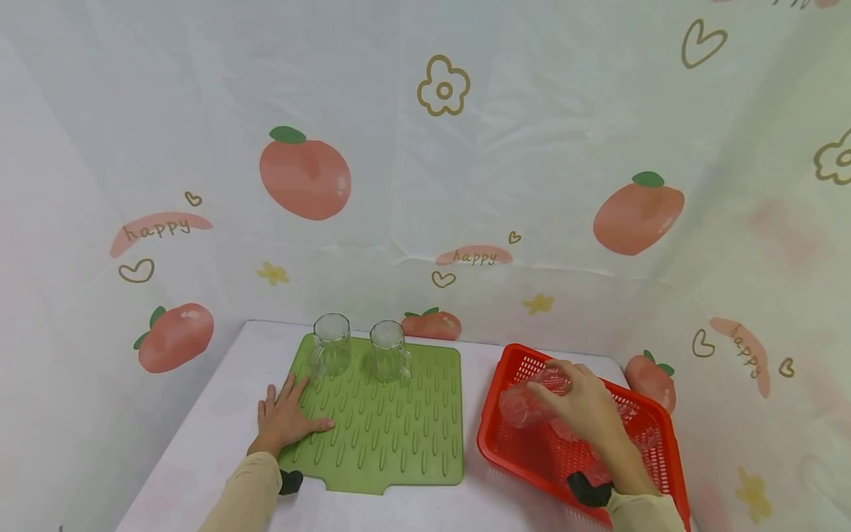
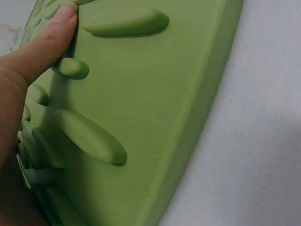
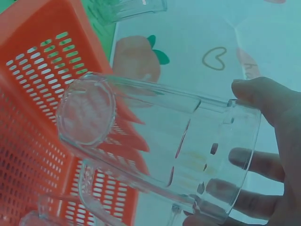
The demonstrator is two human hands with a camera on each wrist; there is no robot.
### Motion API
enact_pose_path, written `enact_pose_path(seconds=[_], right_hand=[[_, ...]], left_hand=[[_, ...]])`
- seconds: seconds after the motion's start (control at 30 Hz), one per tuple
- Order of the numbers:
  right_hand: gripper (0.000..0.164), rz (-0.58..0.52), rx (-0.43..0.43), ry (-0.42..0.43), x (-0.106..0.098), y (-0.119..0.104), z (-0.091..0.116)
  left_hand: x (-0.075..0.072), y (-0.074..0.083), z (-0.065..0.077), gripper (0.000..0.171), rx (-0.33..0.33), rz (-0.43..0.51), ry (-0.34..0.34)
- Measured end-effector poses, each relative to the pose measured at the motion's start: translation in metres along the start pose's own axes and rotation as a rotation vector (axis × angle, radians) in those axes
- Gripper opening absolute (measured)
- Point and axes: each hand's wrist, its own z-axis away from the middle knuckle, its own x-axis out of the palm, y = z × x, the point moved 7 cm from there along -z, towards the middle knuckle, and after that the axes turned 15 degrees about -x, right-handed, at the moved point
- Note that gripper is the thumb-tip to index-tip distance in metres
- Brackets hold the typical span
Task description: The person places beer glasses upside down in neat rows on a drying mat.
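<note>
My right hand (image 1: 585,405) grips a clear glass mug (image 3: 155,141) near its open rim, thumb on one side and fingers on the other. The mug lies tilted over the red plastic basket (image 1: 488,436), its base pointing away from the palm and its handle low in the right wrist view. My left hand (image 1: 286,417) rests with spread fingers on the left edge of the green ridged mat (image 1: 392,443). At the mat's far side stand two more glass mugs, one on the left (image 1: 334,347) and one beside it (image 1: 388,353).
More clear glassware (image 1: 645,441) lies inside the basket, partly hidden by my right arm. The basket stands to the right of the mat on a white table (image 1: 206,443). A white printed cloth (image 1: 372,244) hangs behind and along the sides.
</note>
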Motion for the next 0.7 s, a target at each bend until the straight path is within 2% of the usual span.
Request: enact_pose_path(seconds=[0.3,0.7], right_hand=[[0.064,-0.032,-0.071,0.100,-0.007,-0.006,0.000],[0.057,-0.139,-0.171,0.306,-0.010,-0.012,-0.003]], left_hand=[[0.000,0.001,0.000,0.124,0.004,-0.001,0.004],[0.000,0.000,-0.001,0.125,0.006,-0.005,-0.001]])
